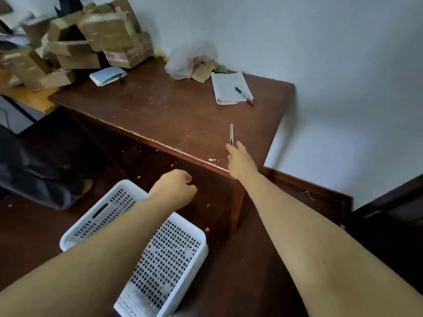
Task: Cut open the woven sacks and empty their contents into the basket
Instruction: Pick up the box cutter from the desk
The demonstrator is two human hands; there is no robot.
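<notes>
1. Head view: the right grip [240,161] reaches out over the near edge of the brown counter [160,110]. Its forefinger and thumb lie to either side of the near end of a slim utility knife [231,133].
2. The knife points straight away from that grip. Whether the fingers already pinch it or only touch it cannot be told.
3. The left grip [174,191] is clenched into a fist with nothing in it. It hangs lower than the right grip and to its left, in front of the counter's dark side.
4. A white perforated basket [174,248] sits on the dark floor directly under the left grip and forearm.
5. Far beyond the right grip, a notepad [225,88] lies on the counter with a pen [243,95] on it.
6. Beyond the notepad, by the wall, sits a crumpled plastic bag [190,60].
7. Far beyond the left grip is a heap of cardboard boxes [96,37].
</notes>
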